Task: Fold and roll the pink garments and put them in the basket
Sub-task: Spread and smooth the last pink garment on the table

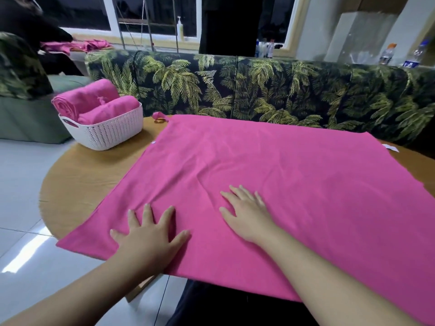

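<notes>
Garment (270, 175) flat — length left-to-right

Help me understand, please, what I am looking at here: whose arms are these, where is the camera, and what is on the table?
There is no machine here. The one picture comes from a wide-angle camera worn on a person's head, looking forward and down, so the two bare arms reaching in from the bottom are that person's own.

The left hand and the right hand both lie flat, fingers spread, on a large pink garment spread over a round wooden table. Neither hand grips anything; they look to be pressing or smoothing the cloth.

At the table's far left stands a white basket with two rolled pink garments already in it. Behind the table runs a sofa with a palm-leaf print, and more pink cloth lies in the far left background.
</notes>
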A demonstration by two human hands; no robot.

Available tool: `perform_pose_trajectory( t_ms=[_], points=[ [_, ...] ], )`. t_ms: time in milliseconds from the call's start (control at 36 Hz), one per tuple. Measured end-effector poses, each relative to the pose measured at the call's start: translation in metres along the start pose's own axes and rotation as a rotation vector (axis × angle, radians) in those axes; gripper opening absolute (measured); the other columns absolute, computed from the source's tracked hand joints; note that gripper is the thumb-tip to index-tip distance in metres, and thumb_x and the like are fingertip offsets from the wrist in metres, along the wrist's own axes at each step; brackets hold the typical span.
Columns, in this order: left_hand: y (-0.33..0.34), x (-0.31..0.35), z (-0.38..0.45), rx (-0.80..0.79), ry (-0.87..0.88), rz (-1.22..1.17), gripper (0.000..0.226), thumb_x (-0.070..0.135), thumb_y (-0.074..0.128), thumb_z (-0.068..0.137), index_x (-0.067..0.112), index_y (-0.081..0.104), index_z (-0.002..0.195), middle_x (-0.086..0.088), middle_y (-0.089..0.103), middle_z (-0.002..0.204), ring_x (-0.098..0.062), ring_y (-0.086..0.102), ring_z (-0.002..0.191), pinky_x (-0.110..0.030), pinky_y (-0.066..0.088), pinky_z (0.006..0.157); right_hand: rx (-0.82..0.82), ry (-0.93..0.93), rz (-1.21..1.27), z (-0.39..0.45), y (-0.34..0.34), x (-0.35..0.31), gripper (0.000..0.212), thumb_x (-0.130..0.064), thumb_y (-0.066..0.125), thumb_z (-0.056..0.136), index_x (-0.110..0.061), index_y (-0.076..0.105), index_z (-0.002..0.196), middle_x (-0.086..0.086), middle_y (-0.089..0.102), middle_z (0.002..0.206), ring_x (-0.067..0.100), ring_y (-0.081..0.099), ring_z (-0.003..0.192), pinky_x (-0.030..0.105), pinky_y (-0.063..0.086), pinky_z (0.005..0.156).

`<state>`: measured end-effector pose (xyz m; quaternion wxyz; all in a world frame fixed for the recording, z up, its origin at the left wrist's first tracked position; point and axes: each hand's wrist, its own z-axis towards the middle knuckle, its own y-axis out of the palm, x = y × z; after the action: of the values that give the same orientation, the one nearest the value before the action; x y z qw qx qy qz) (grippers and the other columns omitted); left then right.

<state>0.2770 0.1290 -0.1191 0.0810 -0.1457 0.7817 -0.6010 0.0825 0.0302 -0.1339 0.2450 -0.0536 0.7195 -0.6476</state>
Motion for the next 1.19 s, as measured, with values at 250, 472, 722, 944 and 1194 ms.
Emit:
perform_pose_trajectory(
  t_ms=[250,472,722,944,1194],
  points=[
    [-0.031,0.054,0.088,0.219,0.396,0.052,0.048,0.030,0.028,0.103,0.009,0.025,0.147,-0.013,0.015,0.157,-0.029,0.012,0.146,-0.046,0.015,0.117,0.136,0.012,0.022,0.029,-0.015,-0.004,0.044,-0.029,0.045,0.098,-0.020,0.043,0.141,-0.001,0.038,0.149,0.017,0.027,0.141,0.032,0.017,0.116],
    [-0.022,0.055,0.155,0.097,0.500,-0.073,0.059,0.045,0.024,0.103,0.029,-0.002,0.153,0.004,0.002,0.162,-0.017,-0.003,0.148,-0.041,0.000,0.119,0.028,0.079,-0.004,0.054,-0.008,-0.001,0.062,-0.046,0.035,0.100,-0.023,0.015,0.154,-0.001,0.008,0.162,0.016,0.001,0.149,0.040,0.000,0.120],
    [-0.027,-0.018,0.173,0.161,0.147,0.004,0.059,0.069,0.015,0.092,0.052,0.008,0.148,0.005,0.001,0.162,-0.031,0.000,0.148,-0.052,0.004,0.116,-0.005,0.094,-0.090,0.055,0.001,0.006,0.061,-0.053,0.024,0.100,-0.029,0.008,0.154,-0.007,-0.001,0.162,0.013,-0.007,0.148,0.038,-0.007,0.119],
    [-0.026,-0.060,0.163,0.171,0.069,-0.042,0.055,0.055,0.018,0.098,0.040,0.011,0.151,-0.001,0.004,0.162,-0.023,-0.002,0.149,-0.047,0.003,0.118,0.001,0.098,-0.082,0.052,-0.001,0.002,0.060,-0.052,0.025,0.100,-0.028,0.011,0.154,-0.006,0.001,0.162,0.013,-0.006,0.148,0.039,-0.005,0.119],
    [-0.006,-0.038,0.069,0.092,0.666,-0.002,0.082,0.084,-0.016,0.066,0.052,-0.014,0.141,0.017,-0.018,0.156,-0.004,-0.027,0.140,-0.036,-0.016,0.116,0.003,-0.027,0.015,0.041,0.001,-0.038,0.054,-0.034,0.034,0.102,-0.025,0.021,0.153,-0.003,0.011,0.161,0.013,0.001,0.148,0.038,-0.002,0.119]
  ],
)
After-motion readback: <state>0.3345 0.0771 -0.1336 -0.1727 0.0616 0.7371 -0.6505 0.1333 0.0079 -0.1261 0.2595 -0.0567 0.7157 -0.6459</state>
